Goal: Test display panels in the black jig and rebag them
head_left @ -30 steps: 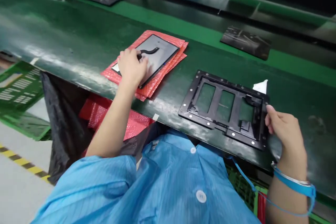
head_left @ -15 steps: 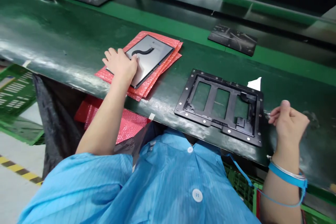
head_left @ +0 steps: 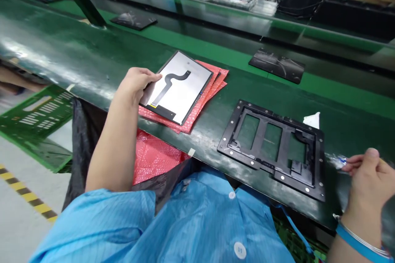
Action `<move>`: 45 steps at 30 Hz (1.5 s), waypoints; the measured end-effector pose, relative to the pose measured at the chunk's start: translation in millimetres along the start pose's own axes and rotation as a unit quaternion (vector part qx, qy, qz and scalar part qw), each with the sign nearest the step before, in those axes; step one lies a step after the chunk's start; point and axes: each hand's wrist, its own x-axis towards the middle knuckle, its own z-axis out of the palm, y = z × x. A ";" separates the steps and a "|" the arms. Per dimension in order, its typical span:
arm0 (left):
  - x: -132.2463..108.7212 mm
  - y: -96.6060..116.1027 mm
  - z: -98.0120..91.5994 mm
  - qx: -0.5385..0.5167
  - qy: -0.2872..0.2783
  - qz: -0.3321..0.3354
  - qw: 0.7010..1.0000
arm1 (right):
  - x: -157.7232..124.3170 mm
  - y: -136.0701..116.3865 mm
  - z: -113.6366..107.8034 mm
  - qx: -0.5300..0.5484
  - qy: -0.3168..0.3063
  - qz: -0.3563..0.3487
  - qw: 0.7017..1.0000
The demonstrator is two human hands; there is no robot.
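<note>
The left hand (head_left: 135, 86) pinched a screen (head_left: 185, 94) by one edge over red bubble wrap (head_left: 206, 98), near a black frame (head_left: 283, 144), while the right hand (head_left: 372, 178) pinched clear plastic (head_left: 338, 161), a one-sided hold that could have let the screen slip or its cable (head_left: 166, 86) snag.

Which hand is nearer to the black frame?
Right. The right hand is to the right of the black frame, not touching it; the left hand is farther off to its left, holding the flat panel.
</note>
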 end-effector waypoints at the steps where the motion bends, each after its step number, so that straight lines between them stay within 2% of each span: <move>1: -2.5 0.3 -4.8 -0.025 0.007 0.003 1.000 | 0.2 0.2 -0.2 0.001 0.003 0.003 1.000; 4: -17.2 2.1 -12.5 -0.120 0.012 0.030 0.992 | 0.2 -2.9 0.7 0.012 0.014 0.003 1.000; 6: -34.8 3.4 -7.4 -0.183 -0.024 0.050 0.981 | -3.4 -11.3 3.3 0.028 0.012 -0.002 1.000; 9: -72.6 6.8 16.1 -0.258 -0.100 0.069 0.958 | -19.7 -37.3 12.0 0.051 -0.045 -0.035 0.997; 12: -117.2 14.2 44.9 -0.337 -0.174 0.073 0.923 | -44.3 -72.7 27.4 0.075 -0.163 -0.097 0.979; 14: -143.9 20.6 59.4 -0.347 -0.221 0.056 0.910 | -56.9 -93.1 39.6 0.110 -0.226 -0.140 0.958; 16: -164.2 26.8 69.0 -0.341 -0.257 0.044 0.903 | -62.6 -106.2 49.9 0.129 -0.242 -0.173 0.946; 19: -181.8 33.7 76.5 -0.334 -0.292 0.041 0.895 | -61.8 -111.4 56.4 0.092 -0.204 -0.186 0.957; 23: -191.6 38.9 79.0 -0.325 -0.319 0.031 0.890 | -59.8 -105.5 50.9 0.030 -0.187 -0.170 0.967; 27: -201.1 46.3 80.6 -0.302 -0.316 0.024 0.899 | -59.3 -100.5 43.9 0.000 -0.194 -0.152 0.969; 34: -218.4 58.9 94.7 -0.273 -0.310 0.018 0.911 | -48.6 -94.0 39.7 0.025 -0.282 -0.106 0.953; 38: -210.8 61.0 98.3 -0.279 -0.291 0.009 0.915 | -43.8 -84.7 28.2 0.066 -0.325 -0.089 0.939; 41: -196.4 66.1 91.5 -0.305 -0.255 -0.018 0.917 | -24.9 -61.8 9.1 0.047 -0.284 -0.025 0.957; 43: -188.2 71.2 85.0 -0.315 -0.231 -0.088 0.916 | -4.3 -40.5 -5.1 -0.019 -0.228 0.015 0.973; 45: -184.0 75.2 80.9 -0.316 -0.224 -0.171 0.906 | 15.4 -20.9 -15.5 -0.101 -0.196 0.040 0.975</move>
